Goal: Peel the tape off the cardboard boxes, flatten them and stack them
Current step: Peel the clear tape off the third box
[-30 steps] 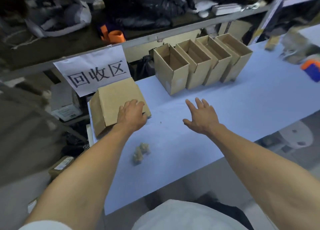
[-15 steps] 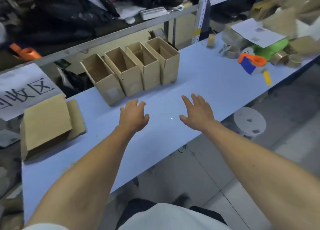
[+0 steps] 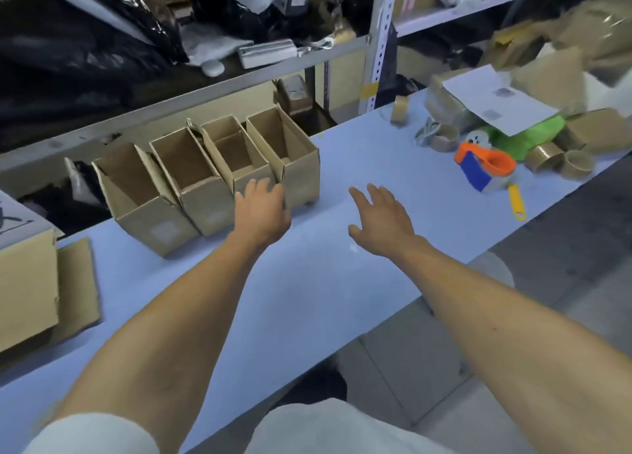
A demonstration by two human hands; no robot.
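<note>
left hand (image 3: 261,211) grip apart, at boxes (image 3: 208,176) | right hand (image 3: 381,219) grip apart | box labels unreadable

Four open boxes (image 3: 205,180) stand in a row just beyond the left hand's fingers (image 3: 260,190). A tape dispenser (image 3: 485,166) lies well right of the right hand's fingers (image 3: 376,193).

Quick count: four open cardboard boxes stood in a row just past the left hand (image 3: 261,211), namely the first box (image 3: 143,197), second box (image 3: 195,183), third box (image 3: 232,159) and fourth box (image 3: 290,152). One flattened box stack (image 3: 30,282) lay well off to the left of both hands. Out beyond the right hand (image 3: 379,219) there were four tape rolls that I could make out, one tape dispenser (image 3: 484,166), one green bag (image 3: 526,135) and one sheet of paper (image 3: 496,101). Two hands, both over the surface (image 3: 307,299).
</note>
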